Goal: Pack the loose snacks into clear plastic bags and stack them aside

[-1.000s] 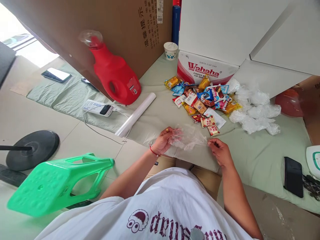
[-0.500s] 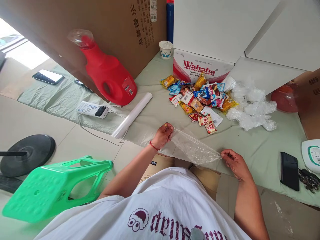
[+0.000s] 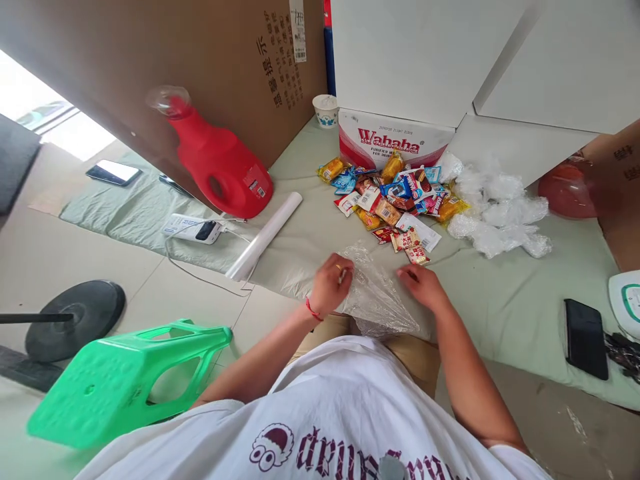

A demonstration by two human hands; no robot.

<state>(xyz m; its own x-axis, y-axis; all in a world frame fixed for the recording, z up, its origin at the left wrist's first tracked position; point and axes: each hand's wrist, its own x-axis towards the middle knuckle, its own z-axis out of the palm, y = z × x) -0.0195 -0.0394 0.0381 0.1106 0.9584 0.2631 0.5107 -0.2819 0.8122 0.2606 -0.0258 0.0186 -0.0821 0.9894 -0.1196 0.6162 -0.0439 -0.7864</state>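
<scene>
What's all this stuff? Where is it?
Plastic film: one, clear, front centre
Wrapped snacks: many, multicoloured, centre
Plastic-wrapped bundles: several, clear, right
Plastic roll: one, whitish, left
Cloth: one, pale green, under snacks
Wahaha carton: one, white-red, behind snacks
White boxes: count unclear, white, back
Cardboard boxes: two, brown, back left, far right
Paper cup: one, white-blue, back
Jug: one, red, left
Power bank: one, white, left
Phones: at least two, dark, far left, right
Stool: one, green, lower left
Round base: one, black, left floor
Device: one, white-green, right edge
Shirt: one, white, bottom
Left hand: one, red bracelet, by film
Right hand: one, bare, by film
</scene>
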